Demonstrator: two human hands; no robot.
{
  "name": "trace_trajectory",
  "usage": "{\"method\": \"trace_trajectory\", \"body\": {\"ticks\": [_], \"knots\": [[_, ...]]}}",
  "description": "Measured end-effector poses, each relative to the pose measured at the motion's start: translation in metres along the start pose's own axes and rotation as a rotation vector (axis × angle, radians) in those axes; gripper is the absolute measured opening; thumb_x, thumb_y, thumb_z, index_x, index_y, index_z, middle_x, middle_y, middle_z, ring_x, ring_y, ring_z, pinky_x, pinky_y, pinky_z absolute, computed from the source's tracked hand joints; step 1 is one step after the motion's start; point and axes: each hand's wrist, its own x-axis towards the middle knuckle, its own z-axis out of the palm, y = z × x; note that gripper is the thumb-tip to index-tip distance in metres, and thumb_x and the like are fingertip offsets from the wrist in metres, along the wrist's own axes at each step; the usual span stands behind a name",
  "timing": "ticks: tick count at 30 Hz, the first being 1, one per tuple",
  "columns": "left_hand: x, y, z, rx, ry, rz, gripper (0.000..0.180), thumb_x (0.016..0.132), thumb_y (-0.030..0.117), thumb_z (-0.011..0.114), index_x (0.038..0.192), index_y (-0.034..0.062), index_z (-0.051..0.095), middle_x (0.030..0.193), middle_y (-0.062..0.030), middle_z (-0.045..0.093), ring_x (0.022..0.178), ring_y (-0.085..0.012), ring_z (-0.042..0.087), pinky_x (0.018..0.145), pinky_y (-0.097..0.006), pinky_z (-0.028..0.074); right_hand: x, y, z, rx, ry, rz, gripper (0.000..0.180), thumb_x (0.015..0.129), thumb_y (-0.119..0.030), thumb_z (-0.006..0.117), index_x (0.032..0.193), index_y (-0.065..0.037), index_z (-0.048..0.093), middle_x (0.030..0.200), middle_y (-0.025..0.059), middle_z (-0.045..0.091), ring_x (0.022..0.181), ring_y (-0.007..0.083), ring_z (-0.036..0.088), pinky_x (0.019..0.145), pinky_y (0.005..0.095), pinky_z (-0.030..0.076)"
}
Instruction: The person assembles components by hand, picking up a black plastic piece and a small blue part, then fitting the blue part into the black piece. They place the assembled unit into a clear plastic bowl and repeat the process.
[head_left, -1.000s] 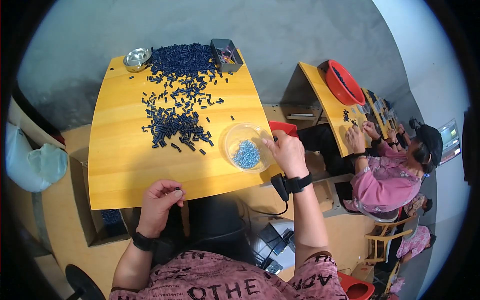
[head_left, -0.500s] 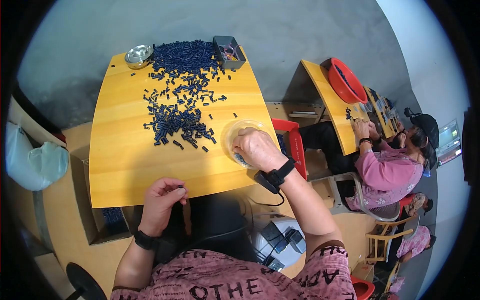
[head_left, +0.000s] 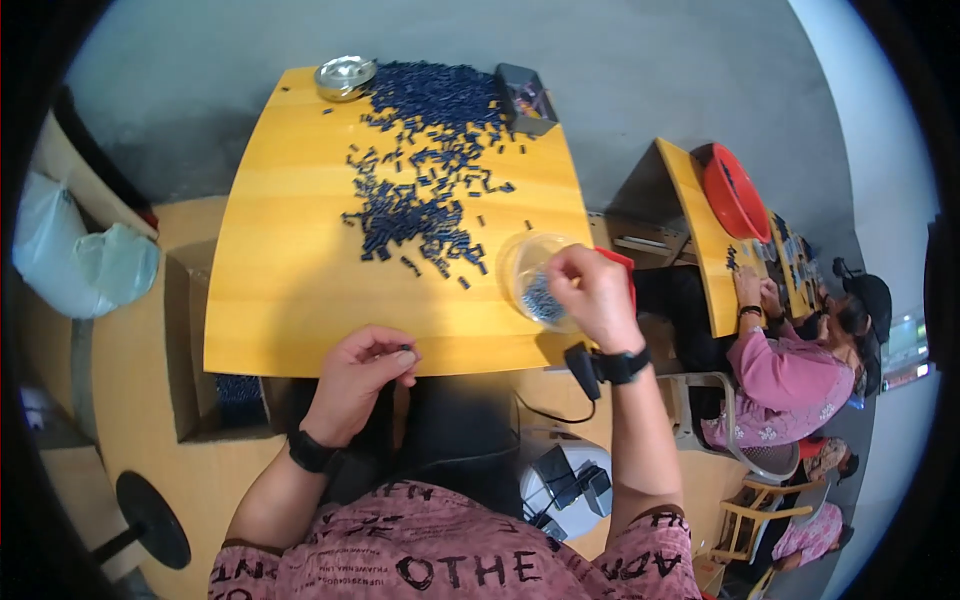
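Yellow wooden surface (head_left: 290, 300) under me, dark blue pieces (head_left: 420, 190) heaped well beyond my fingers. My left hand (head_left: 358, 380) sits at the near edge, fingers pinched closed on one small dark piece (head_left: 404, 348). My right hand (head_left: 592, 296) has its fingers curled over the clear bowl (head_left: 525, 275), gripping its rim

yellow table (head_left: 290, 300) | dark blue pieces (head_left: 420, 200) | clear bowl (head_left: 525, 275) | metal dish (head_left: 345, 77) | grey box (head_left: 525, 100)
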Motion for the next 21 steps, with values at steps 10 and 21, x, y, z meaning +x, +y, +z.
{"method": "trace_trajectory", "body": {"ticks": [10, 21], "knots": [[-0.005, 0.0, 0.014, 0.005, -0.097, 0.077, 0.021, 0.084, -0.005, 0.068, 0.103, 0.0012, 0.065, 0.091, -0.0085, 0.067, 0.079, -0.0138, 0.064, 0.07, -0.026, 0.053, -0.071, -0.07, 0.02, 1.031, -0.117, 0.341, 0.012, 0.089, 0.004, 0.063, 0.101, 0.003, 0.063, 0.089, 0.0136, 0.07, 0.072, 0.0148, 0.067, 0.062, 0.0251, 0.056], [-0.018, -0.003, 0.013, 0.176, -0.14, 0.329, 0.026, 0.082, -0.008, 0.068, 0.106, 0.0013, 0.067, 0.095, -0.0027, 0.062, 0.091, -0.0096, 0.06, 0.078, -0.022, 0.049, -0.093, -0.099, 0.057, 1.172, -0.166, 0.389, 0.018, 0.09, 0.007, 0.06, 0.107, 0.004, 0.06, 0.097, 0.0164, 0.069, 0.08, 0.021, 0.069, 0.072, 0.0325, 0.058]]}}
